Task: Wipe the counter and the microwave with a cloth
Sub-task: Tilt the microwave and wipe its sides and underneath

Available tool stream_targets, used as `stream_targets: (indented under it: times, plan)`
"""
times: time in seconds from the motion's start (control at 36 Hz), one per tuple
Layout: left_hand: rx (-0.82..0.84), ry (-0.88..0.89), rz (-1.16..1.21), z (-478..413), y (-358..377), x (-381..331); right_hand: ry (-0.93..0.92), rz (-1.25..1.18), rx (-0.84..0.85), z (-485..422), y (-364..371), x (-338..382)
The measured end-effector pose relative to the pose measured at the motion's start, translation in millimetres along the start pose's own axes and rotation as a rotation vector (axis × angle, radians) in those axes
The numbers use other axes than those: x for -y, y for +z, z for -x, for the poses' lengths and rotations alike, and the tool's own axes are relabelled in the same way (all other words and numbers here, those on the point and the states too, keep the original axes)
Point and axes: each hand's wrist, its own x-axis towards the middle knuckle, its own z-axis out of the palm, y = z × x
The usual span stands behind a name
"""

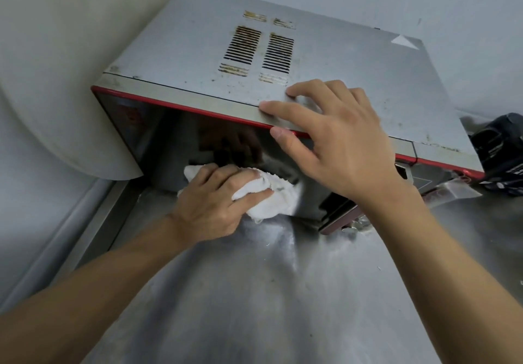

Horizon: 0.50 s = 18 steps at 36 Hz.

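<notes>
A grey microwave (198,44) with a red front rim and a dark glossy door stands on the steel counter (254,293). Its top is stained, with rusty vent slots. My left hand (215,202) grips a crumpled white cloth (271,196) and presses it against the lower part of the door. My right hand (334,140) rests flat on the front edge of the microwave's top, with the fingers spread and the thumb over the red rim. Part of the cloth is hidden under my left hand.
A pale rounded object (56,109) stands against the wall left of the microwave. A black object with a white pattern (501,151) and clear plastic wrap (452,188) lie at the microwave's right side. The counter's raised left edge (85,222) runs along the wall.
</notes>
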Motion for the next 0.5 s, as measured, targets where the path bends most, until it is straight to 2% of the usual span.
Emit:
stream_targets:
  times: [0.25,0.36,0.44,0.5]
  plan:
    - [-0.056,0.010,-0.051,-9.3,10.1,4.6,0.004,-0.003,-0.009,-0.6,0.7,1.0]
    - [-0.168,-0.003,-0.061,-16.2,2.6,0.5,0.011,-0.007,-0.023,0.6,1.2,0.4]
    - [-0.306,-0.093,-0.031,-26.2,-0.8,-0.2,0.009,-0.005,-0.023,0.5,2.2,0.3]
    - [-0.339,-0.124,-0.003,-26.2,5.7,-0.9,0.012,-0.006,-0.028,-0.4,2.8,-0.1]
